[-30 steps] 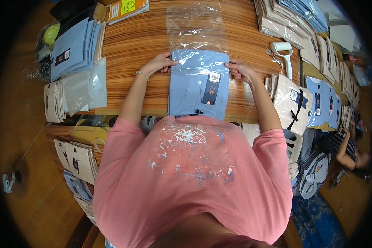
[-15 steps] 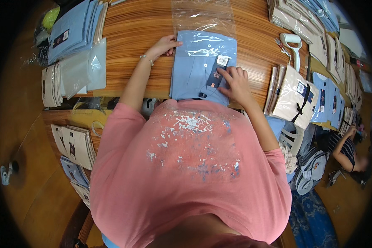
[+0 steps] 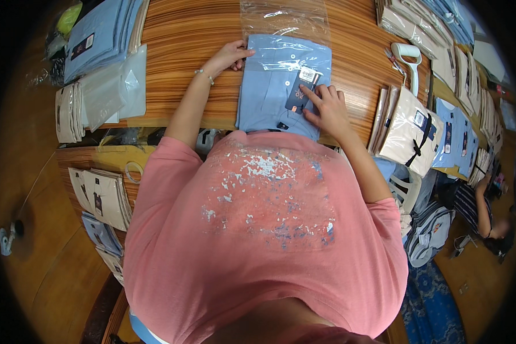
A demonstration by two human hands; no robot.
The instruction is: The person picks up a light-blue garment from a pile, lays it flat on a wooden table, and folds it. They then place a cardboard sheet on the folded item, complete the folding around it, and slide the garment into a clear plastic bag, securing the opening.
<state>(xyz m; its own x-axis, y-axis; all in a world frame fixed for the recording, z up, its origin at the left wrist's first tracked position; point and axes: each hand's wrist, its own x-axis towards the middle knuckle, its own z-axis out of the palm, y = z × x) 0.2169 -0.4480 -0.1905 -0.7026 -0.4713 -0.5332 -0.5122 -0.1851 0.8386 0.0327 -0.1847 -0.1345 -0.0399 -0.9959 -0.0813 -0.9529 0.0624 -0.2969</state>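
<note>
A folded light-blue button-up shirt (image 3: 264,94) lies on the wooden table in front of me. Its far part is inside a clear plastic bag (image 3: 284,20), which stretches flat beyond it. My left hand (image 3: 233,55) is closed at the left edge of the bag, beside the shirt's far left corner. On the shirt's right side sits a dark-blue hang tag (image 3: 295,102) with a white label at its top. My right hand (image 3: 331,112) rests over that side, its index fingertip on the tag and its thumb apart, holding nothing.
Bagged blue shirts (image 3: 100,43) and empty clear bags (image 3: 103,97) lie at left. At right are a white lint roller (image 3: 413,63), small scissors (image 3: 394,60) and beige packed shirts (image 3: 410,129). A co-worker (image 3: 476,206) is low at far right.
My right hand's index finger has straightened a little on the tag, and its thumb has come off the tag's lower end. The left hand keeps its place. The whole view has shifted slightly.
</note>
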